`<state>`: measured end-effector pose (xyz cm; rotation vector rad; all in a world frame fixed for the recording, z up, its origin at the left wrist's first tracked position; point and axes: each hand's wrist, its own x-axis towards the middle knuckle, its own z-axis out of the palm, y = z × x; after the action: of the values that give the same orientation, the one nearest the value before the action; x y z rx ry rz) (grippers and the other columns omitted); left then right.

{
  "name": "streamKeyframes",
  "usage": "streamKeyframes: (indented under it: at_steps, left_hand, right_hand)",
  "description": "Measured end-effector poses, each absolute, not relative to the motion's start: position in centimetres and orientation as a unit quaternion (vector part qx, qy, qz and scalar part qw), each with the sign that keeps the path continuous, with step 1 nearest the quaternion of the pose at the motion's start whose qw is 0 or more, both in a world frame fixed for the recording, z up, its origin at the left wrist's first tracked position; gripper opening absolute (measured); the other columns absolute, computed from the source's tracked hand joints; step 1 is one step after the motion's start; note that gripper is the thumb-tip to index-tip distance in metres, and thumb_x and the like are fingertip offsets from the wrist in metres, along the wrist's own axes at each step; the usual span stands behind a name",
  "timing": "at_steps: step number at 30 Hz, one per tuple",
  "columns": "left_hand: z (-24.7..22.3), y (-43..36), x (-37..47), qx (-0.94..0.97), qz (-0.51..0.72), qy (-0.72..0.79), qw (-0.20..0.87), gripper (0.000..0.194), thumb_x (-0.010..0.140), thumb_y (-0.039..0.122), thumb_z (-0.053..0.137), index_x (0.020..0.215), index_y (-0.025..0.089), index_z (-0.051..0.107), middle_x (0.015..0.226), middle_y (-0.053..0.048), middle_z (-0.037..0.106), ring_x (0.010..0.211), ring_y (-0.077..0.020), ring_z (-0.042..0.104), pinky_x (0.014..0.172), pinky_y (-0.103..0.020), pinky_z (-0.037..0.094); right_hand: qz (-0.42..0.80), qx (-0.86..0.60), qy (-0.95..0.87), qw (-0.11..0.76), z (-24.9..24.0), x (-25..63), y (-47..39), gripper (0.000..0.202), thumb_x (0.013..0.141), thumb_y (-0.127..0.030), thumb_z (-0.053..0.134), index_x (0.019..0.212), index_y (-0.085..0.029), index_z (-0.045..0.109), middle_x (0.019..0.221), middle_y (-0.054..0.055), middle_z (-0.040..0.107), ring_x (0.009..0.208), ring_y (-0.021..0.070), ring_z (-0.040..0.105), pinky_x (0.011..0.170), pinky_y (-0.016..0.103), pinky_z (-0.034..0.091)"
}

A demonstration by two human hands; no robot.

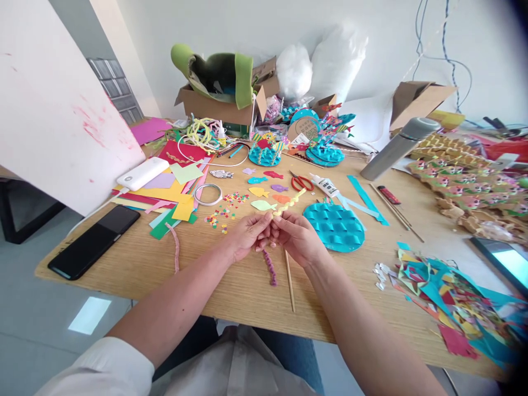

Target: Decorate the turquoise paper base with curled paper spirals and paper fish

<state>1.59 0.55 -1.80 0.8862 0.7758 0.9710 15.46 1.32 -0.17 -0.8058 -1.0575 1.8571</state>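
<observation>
In my left hand (pixel 251 233) and right hand (pixel 297 235), both pinched closed, I've got the yellow twisted strip (pixel 291 203); just right of them, the blue woven disc (pixel 335 226)!

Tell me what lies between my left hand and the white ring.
Between your left hand and the white ring lie scattered colourful paper dots, in the head view.

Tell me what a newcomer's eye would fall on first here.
Probably the left hand and right hand, meeting over the table at the end of a pale yellow twisted strip. Right of them lies a bright blue woven disc; farther back, a big green piece tops a cardboard box.
</observation>
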Motion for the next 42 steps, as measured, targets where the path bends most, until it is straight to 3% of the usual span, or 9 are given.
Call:
streamKeyframes:
  at_steps: [2, 7, 16, 20, 26, 33, 42]
  left_hand:
    - [-1.6, 0.6, 1.5, 0.403, 0.469, 0.361, 0.698, 0.048, 0.070, 0.059, 0.069, 0.064, 0.015, 0.053, 0.052, 0.005, 0.048, 0.038, -0.0048, 0.044, 0.033, -0.016, 0.029]
    - [-1.0, 0.7, 1.0, 0.460, 0.571, 0.379, 0.564, 0.034, 0.068, 0.039, 0.077, 0.092, 0.016, 0.068, 0.070, 0.002, 0.062, 0.053, -0.0074, 0.053, 0.044, -0.019, 0.044]
    - [-1.1, 0.6, 0.9, 0.513, 0.564, 0.446, 0.469, 0.019, 0.072, 0.031, 0.072, 0.082, 0.015, 0.074, 0.070, -0.002, 0.069, 0.054, -0.0096, 0.057, 0.051, -0.021, 0.048]
    - [-1.1, 0.7, 0.8, 0.504, 0.563, 0.460, 0.467, 0.019, 0.071, 0.033, 0.073, 0.078, 0.015, 0.073, 0.063, -0.001, 0.067, 0.051, -0.0093, 0.056, 0.049, -0.021, 0.046]
    - [-1.1, 0.8, 0.8, 0.505, 0.547, 0.462, 0.482, 0.021, 0.071, 0.033, 0.072, 0.077, 0.014, 0.072, 0.062, 0.000, 0.065, 0.048, -0.0081, 0.052, 0.047, -0.020, 0.043]
    - [-0.9, 0.6, 0.8, 0.507, 0.541, 0.465, 0.484, 0.020, 0.069, 0.032, 0.073, 0.072, 0.013, 0.069, 0.059, 0.000, 0.063, 0.046, -0.0074, 0.050, 0.045, -0.020, 0.040]
    - [-0.5, 0.6, 0.6, 0.415, 0.508, 0.374, 0.655, 0.034, 0.065, 0.043, 0.077, 0.073, 0.012, 0.066, 0.068, -0.002, 0.065, 0.055, -0.0093, 0.057, 0.047, -0.020, 0.045]
  right_hand:
    - [0.744, -0.330, -0.401, 0.421, -0.1, 15.5, 1.4, 0.028, 0.069, -0.036, 0.077, 0.066, -0.017, 0.056, 0.055, -0.002, 0.055, 0.047, 0.0094, 0.048, 0.041, 0.022, 0.038]
    - [0.746, -0.345, -0.374, 0.430, 0.0, 15.6, 1.5, 0.029, 0.066, -0.033, 0.079, 0.068, -0.018, 0.054, 0.053, -0.002, 0.055, 0.046, 0.0104, 0.049, 0.039, 0.022, 0.039]
    - [0.670, -0.382, -0.439, 0.462, -0.4, 15.1, 1.4, 0.035, 0.064, -0.040, 0.081, 0.075, -0.018, 0.057, 0.053, -0.005, 0.054, 0.041, 0.0079, 0.046, 0.036, 0.020, 0.038]
    - [0.593, -0.396, -0.501, 0.490, -0.3, 15.0, 1.3, 0.038, 0.066, -0.044, 0.079, 0.087, -0.019, 0.061, 0.054, -0.006, 0.055, 0.040, 0.0085, 0.047, 0.035, 0.022, 0.041]
    - [0.548, -0.421, -0.516, 0.506, -0.6, 14.9, 1.4, 0.034, 0.063, -0.043, 0.081, 0.077, -0.019, 0.062, 0.057, -0.003, 0.057, 0.042, 0.0109, 0.049, 0.033, 0.024, 0.041]
    - [0.534, -0.422, -0.531, 0.504, -0.9, 14.9, 1.2, 0.029, 0.069, -0.041, 0.077, 0.081, -0.021, 0.059, 0.056, -0.004, 0.055, 0.039, 0.0116, 0.049, 0.034, 0.026, 0.043]
    - [0.728, -0.339, -0.408, 0.434, -0.3, 15.8, 1.8, 0.023, 0.069, -0.034, 0.077, 0.077, -0.016, 0.065, 0.062, 0.001, 0.060, 0.051, 0.0123, 0.053, 0.039, 0.023, 0.042]
